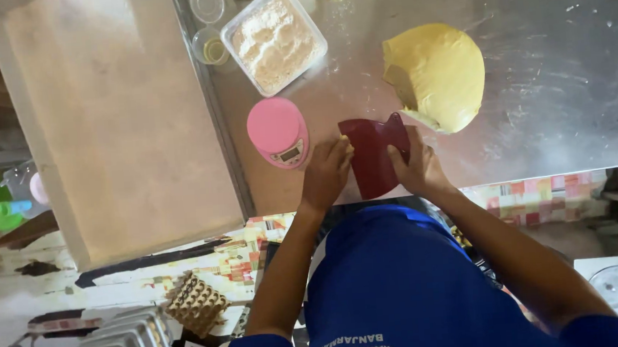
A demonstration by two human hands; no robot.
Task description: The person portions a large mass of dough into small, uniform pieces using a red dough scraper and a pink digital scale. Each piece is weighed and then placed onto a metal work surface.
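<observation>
The dark red scraper is being gripped by both the left hand and the right hand at the steel table edge. Slippage off the edge is being risked; the dough mound is apparently being left untouched.

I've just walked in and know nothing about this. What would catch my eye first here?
Probably the big mound of yellow dough in the middle of the steel table. Just below it, the left hand and right hand both grip a dark red scraper. A round pink kitchen scale sits to their left, beneath a clear tub of flour.
</observation>
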